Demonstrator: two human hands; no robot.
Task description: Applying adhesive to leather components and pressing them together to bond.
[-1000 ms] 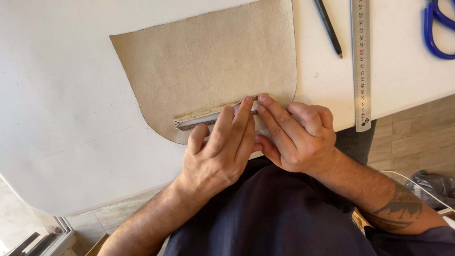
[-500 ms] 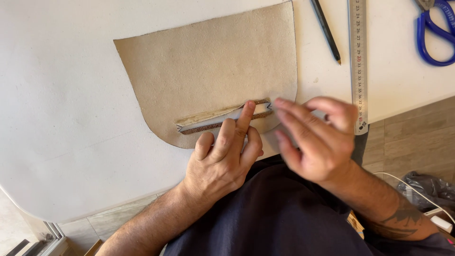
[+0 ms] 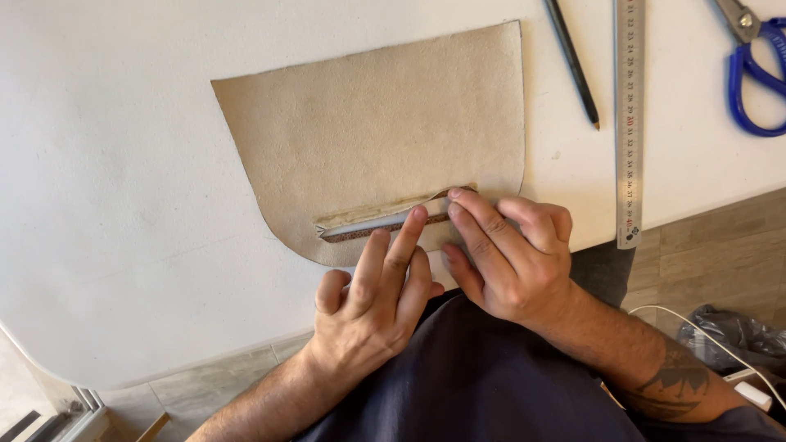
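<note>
Fingertips of both hands pressed along a narrow slit (image 3: 385, 219) near the lower edge of a tan, round-cornered leather piece (image 3: 377, 131) lying flat on the white worktop (image 3: 106, 164). Left hand (image 3: 372, 303) with fingers extended, gripping nothing; right hand (image 3: 512, 262) loosely curled, pinning the slit's raised right end. Slit's long axis left to right, just ahead of both hands. Pencil (image 3: 571, 59), steel ruler (image 3: 629, 123) and blue scissors (image 3: 757, 69) well apart at right.
</note>
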